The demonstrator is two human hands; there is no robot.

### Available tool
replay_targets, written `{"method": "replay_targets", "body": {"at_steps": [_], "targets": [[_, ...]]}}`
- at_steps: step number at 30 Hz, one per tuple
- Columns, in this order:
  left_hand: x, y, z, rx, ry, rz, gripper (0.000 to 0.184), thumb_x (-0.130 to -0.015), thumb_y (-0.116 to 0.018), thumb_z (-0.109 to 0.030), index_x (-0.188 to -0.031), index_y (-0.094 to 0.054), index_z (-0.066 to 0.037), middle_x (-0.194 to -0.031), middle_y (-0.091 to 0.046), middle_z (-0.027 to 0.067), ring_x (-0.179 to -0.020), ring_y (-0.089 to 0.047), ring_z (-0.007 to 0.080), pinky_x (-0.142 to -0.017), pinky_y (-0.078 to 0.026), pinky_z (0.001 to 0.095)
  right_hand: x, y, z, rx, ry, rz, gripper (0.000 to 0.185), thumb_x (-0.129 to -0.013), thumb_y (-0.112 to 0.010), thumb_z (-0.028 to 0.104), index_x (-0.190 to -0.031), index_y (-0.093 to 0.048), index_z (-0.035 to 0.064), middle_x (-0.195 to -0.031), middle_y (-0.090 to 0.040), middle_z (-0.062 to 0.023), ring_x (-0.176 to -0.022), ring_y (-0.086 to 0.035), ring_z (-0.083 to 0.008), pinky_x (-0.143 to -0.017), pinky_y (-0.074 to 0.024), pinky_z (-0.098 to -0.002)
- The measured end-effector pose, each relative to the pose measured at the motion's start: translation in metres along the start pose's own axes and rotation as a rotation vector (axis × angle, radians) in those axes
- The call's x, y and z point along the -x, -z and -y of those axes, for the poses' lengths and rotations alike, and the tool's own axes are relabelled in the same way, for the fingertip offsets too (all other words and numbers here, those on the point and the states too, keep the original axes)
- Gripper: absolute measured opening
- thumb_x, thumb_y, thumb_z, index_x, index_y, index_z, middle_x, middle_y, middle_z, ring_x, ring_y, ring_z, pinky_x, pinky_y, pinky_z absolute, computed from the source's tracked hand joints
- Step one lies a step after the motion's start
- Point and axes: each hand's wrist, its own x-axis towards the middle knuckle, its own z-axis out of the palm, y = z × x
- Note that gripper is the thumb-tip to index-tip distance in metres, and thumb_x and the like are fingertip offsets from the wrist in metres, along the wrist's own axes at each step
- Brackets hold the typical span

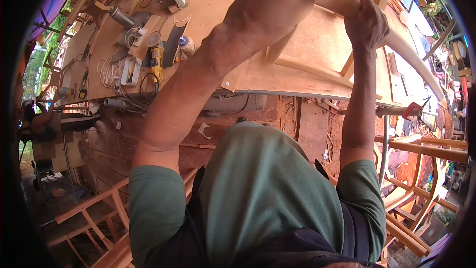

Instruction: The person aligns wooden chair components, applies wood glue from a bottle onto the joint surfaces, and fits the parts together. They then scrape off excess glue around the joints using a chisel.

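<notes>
A light wooden chair frame (312, 69) lies on the workbench, its rails and curved leg spreading to the right. My right hand (366, 20) is closed around a wooden part of this frame, at the upper right. My left hand (270, 2) is over the frame's left side, near an upright piece of wood. Blur covers that hand, and its fingers are hidden, so I cannot make out what it holds.
On the wooden workbench (208, 10) lie a yellow power tool (157, 63), a capped bottle (186, 44), a dark cylinder (121, 17) and cords. A red clamp (412, 111) hangs at the right edge. More chair frames (421, 178) stand right and lower left. Another person (47, 121) is at far left.
</notes>
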Motion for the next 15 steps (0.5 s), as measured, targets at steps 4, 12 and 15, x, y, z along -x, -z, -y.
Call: {"method": "replay_targets", "body": {"at_steps": [4, 12, 15], "targets": [[0.011, 0.004, 0.004, 0.022, -0.005, 0.113, 0.029, -0.090, -0.064, -0.004, -0.118, -0.072, -0.002, -0.095, -0.073, 0.0225, -0.088, -0.073, 0.0366, -0.080, -0.059, 0.0422, -0.001, 0.001, -0.001, -0.032, 0.019, -0.010, 0.042, -0.099, -0.057, 0.043, -0.075, -0.066, 0.0108, -0.065, -0.065, -0.0124, -0.066, -0.067, -0.0343, -0.066, -0.0514, -0.0467], [0.152, -0.032, 0.071, 0.558, 0.437, 0.287, 0.031, -0.096, -0.065, -0.008, -0.127, -0.070, -0.005, -0.099, -0.076, 0.0158, -0.084, -0.073, 0.0253, -0.074, -0.056, 0.0391, 0.004, -0.018, -0.033, 0.153, -0.038, 0.043, 0.044, -0.099, -0.050, 0.057, -0.097, -0.075, 0.0213, -0.082, -0.074, -0.0113, -0.078, -0.072, -0.0356, -0.075, -0.0559, -0.0448], [0.241, -0.064, 0.098, 0.616, 0.813, 0.429, 0.031, -0.096, -0.062, -0.011, -0.125, -0.071, -0.006, -0.097, -0.074, 0.0221, -0.082, -0.071, 0.0295, -0.079, -0.055, 0.0387, -0.003, -0.011, -0.028, 0.160, -0.123, 0.132, 0.055, -0.096, -0.043, 0.068, -0.112, -0.076, 0.0276, -0.094, -0.077, -0.0086, -0.089, -0.073, -0.0339, -0.083, -0.0558, -0.0440]]}}
